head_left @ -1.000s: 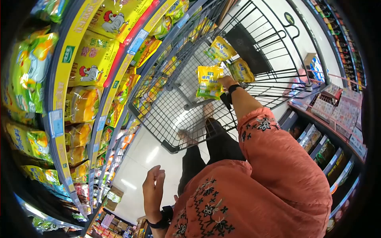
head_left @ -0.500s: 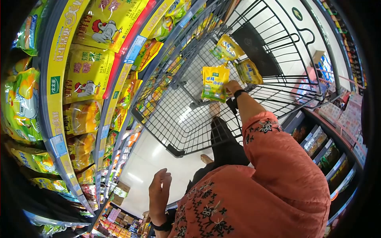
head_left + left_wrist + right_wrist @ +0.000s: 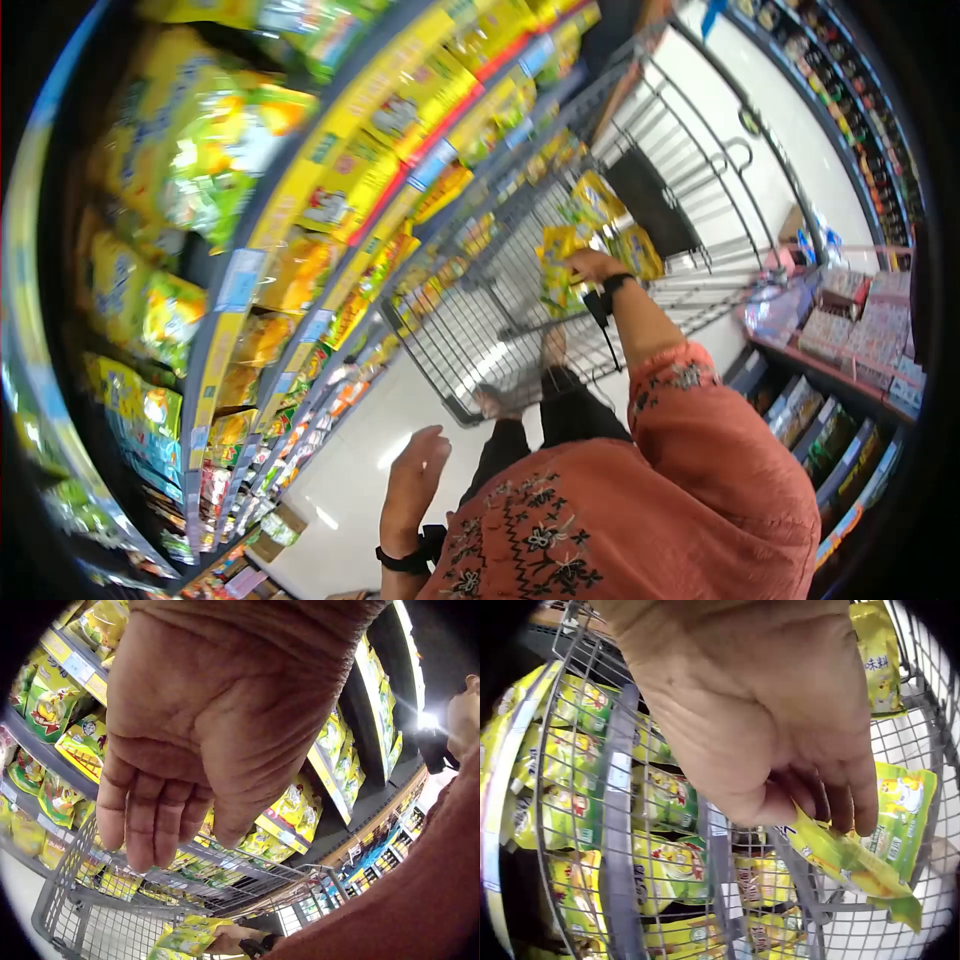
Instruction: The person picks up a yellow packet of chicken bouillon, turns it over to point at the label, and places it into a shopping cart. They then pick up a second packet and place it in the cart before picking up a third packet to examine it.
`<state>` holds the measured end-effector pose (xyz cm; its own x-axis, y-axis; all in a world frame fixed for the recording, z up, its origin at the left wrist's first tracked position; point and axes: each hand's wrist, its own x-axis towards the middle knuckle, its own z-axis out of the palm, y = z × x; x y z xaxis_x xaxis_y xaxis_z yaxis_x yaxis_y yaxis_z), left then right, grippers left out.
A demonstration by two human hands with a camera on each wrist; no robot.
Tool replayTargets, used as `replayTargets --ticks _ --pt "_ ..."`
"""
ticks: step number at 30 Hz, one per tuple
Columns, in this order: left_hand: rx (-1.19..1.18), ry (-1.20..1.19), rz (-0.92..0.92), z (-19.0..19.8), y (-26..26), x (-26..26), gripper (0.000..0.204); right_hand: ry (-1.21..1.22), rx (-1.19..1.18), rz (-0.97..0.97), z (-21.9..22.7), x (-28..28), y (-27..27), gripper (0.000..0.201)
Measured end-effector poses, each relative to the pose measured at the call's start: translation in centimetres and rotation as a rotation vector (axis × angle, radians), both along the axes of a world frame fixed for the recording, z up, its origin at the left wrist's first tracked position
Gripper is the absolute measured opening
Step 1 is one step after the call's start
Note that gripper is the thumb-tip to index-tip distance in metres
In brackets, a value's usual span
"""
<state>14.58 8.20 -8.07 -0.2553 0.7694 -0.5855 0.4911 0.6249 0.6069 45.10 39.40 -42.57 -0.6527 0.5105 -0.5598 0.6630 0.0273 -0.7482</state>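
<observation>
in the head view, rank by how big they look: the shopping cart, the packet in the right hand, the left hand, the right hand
1. shopping cart, by far the largest
2. left hand, though it sits nearer the camera, which inflates it
3. yellow packet held by the right hand
4. right hand, close to the packet in apparent size, so that order is unsure

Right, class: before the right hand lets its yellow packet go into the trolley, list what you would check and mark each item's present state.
1. Right hand grips the yellow packet with its fingers: ok.
2. Packet is above the trolley basket: ok.
3. Two packets already lie in the basket; free mesh beside them: ok.
4. Left hand holds nothing, away from the trolley: ok.
5. Packet sealed and undamaged: cannot tell.
</observation>
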Motion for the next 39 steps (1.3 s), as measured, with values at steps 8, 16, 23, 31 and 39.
replayTargets --ticks 8,16,23,31,39 --pt "0.273 -0.195 -0.116 1.1 1.3 -4.0 0.039 0.499 -0.232 -0.709 19.1 -0.4 -4.5 0.026" --pt "0.487 -0.694 -0.187 6.8 3.9 -6.5 0.067 0.847 -0.291 -0.596 44.3 -6.8 -13.8 0.049" --pt "0.605 -0.637 -0.148 12.3 -0.9 -9.1 0.063 0.913 -0.365 -0.306 48.9 -16.4 -17.5 0.049" --pt "0.959 -0.551 0.288 17.3 -4.8 -13.9 0.054 0.926 -0.157 0.11 54.4 -25.8 -19.3 0.051" --pt "1.27 -0.193 0.253 24.7 -3.0 -17.2 0.048 0.994 -0.113 0.188 60.2 -31.0 -20.1 0.043"
